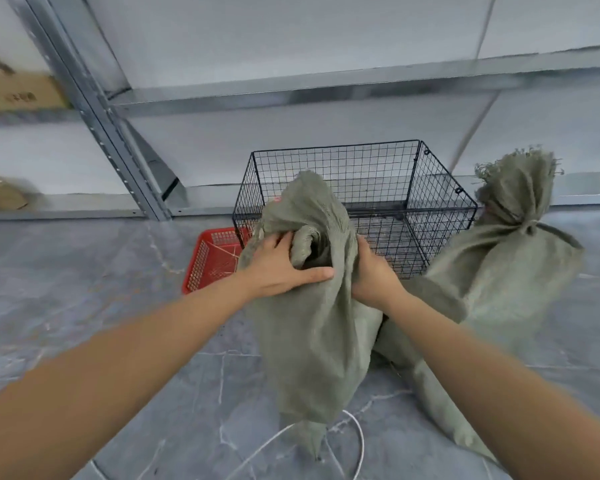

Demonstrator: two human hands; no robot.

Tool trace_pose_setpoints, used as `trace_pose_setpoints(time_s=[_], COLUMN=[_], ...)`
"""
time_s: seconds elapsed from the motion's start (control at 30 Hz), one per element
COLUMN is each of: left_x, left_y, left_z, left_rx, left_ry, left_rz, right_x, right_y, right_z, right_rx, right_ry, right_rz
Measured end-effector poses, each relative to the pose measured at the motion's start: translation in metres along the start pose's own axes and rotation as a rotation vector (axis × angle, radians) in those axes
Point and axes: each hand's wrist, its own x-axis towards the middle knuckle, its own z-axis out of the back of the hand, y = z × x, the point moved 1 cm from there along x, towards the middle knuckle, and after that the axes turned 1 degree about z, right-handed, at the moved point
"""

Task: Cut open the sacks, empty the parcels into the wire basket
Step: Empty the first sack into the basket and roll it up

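Both hands' grip closed on coarse woven green sack (312, 323), left hand (281, 268), right hand (374, 275), black wire-grid basket (440, 188) behind

A single wide-angle head-worn camera is looking forward and steeply down from above, close over both forearms reaching away from the lens. It is facing a grey metal shelving rack (125, 157), with the black wire-mesh basket (430, 209) near mid-frame on the grey marbled tile floor (84, 271). Straight lines are bowing towards the edges.
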Motion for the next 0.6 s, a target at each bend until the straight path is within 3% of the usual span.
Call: trace_pose_setpoints(time_s=[0.1,0.27,0.47,0.6], left_x=[-0.009,-0.018,-0.009,-0.018], left_y=[-0.007,0.011,0.026,-0.001], left_z=[-0.009,-0.005,0.082,0.165], left_rx=[0.019,0.394,0.036,-0.155], left_ry=[0.049,-0.155,-0.362,-0.345], left_rz=[-0.014,-0.004,0.052,0.097], right_x=[0.007,0.017,0.037,0.048], right_y=[0.016,0.039,0.101,0.167], right_z=[0.004,0.024,0.085,0.148], right_rx=[-0.121,-0.104,0.024,0.080], right_ry=[-0.054,-0.025,-0.110,-0.093], right_rz=[-0.073,-0.129,-0.007,-0.019])
